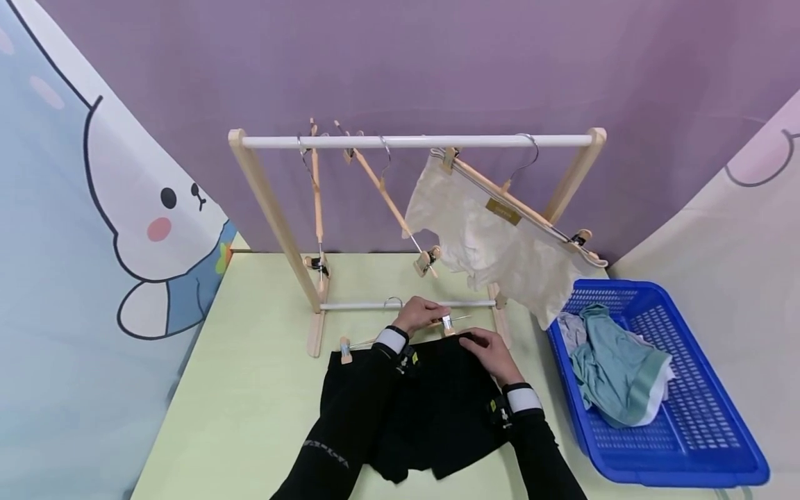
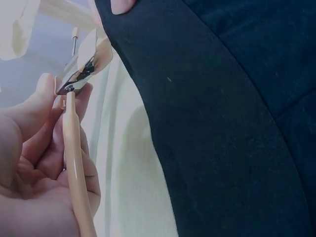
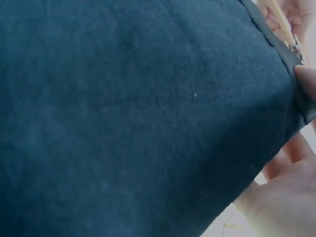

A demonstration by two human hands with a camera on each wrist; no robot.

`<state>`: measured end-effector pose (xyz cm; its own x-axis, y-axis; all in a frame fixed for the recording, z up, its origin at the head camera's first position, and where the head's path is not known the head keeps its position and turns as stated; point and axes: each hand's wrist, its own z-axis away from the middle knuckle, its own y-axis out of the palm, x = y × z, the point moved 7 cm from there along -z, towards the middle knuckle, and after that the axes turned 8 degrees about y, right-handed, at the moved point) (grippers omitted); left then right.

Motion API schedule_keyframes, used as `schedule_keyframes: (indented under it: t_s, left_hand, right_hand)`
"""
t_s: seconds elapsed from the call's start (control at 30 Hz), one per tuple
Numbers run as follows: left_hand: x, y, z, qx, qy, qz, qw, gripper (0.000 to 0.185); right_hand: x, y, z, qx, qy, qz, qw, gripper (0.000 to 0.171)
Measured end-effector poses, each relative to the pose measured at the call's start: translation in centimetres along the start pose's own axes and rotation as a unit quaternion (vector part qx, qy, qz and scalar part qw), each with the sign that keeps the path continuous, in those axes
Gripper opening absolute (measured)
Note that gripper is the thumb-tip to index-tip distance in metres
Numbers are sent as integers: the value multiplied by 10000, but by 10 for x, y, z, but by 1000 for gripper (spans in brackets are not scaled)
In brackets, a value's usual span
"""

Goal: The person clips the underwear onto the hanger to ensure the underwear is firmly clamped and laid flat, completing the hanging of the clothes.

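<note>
A black garment (image 1: 431, 410) lies flat on the pale green table (image 1: 250, 389), and fills the right wrist view (image 3: 138, 118). A wooden clip hanger (image 1: 375, 340) lies along its top edge. My left hand (image 1: 420, 314) grips the hanger bar (image 2: 79, 177) and pinches its metal clip (image 2: 81, 69). My right hand (image 1: 490, 351) pinches the garment's top edge (image 3: 296, 94) beside that clip. A thumb tip (image 2: 121, 5) presses the cloth at the top of the left wrist view.
A wooden rack (image 1: 412, 142) stands behind, with two bare clip hangers (image 1: 375, 184) and a cream garment (image 1: 494, 243) hung on a third. A blue basket (image 1: 687, 430) at the right holds a teal garment (image 1: 615, 368) and light cloth. Printed backdrops enclose the table.
</note>
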<state>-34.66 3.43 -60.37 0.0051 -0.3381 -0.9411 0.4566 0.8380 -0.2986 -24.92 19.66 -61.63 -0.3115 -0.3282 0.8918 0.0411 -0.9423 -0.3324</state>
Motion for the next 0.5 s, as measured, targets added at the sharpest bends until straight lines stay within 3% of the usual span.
schedule_keyframes:
  t_s: [0.3, 0.5]
  left_hand:
    - [2, 0, 3, 200, -64, 179, 9996, 29]
    - [0, 1, 3, 200, 67, 341, 9992, 28]
  right_hand:
    - [2, 4, 0, -17, -211, -84, 9997, 28]
    - [3, 3, 1, -35, 77, -508, 9987, 30]
